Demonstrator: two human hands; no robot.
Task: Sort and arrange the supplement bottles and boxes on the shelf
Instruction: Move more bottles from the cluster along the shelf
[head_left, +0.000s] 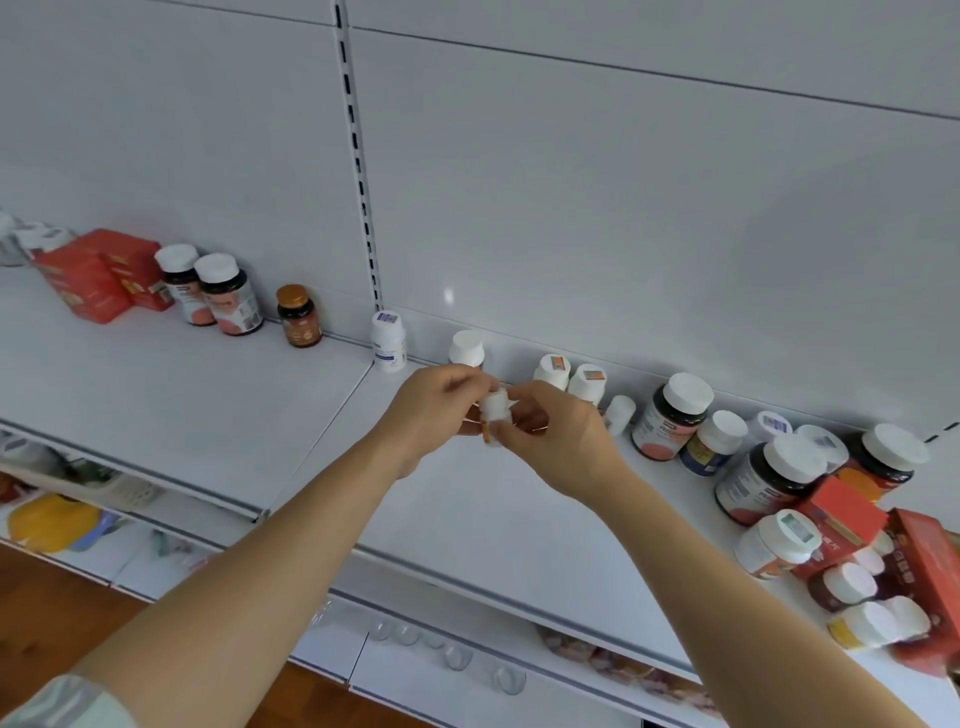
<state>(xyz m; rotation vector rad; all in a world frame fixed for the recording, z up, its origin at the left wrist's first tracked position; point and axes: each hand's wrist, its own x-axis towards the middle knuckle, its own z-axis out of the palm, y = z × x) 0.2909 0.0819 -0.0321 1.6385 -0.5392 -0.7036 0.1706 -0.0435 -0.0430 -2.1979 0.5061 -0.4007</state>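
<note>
1. Left hand (436, 410) and right hand (550, 431), fingers curled, together pinch a small white-capped bottle with an orange label (493, 415) above the white metal shelf (467, 499); its label is largely hidden.
2. Step in hand: apparently inspecting it before placement.
3. Behind: a back-wall row of small white bottles (553, 371). The next move calls for setting it upright among its like.
</note>
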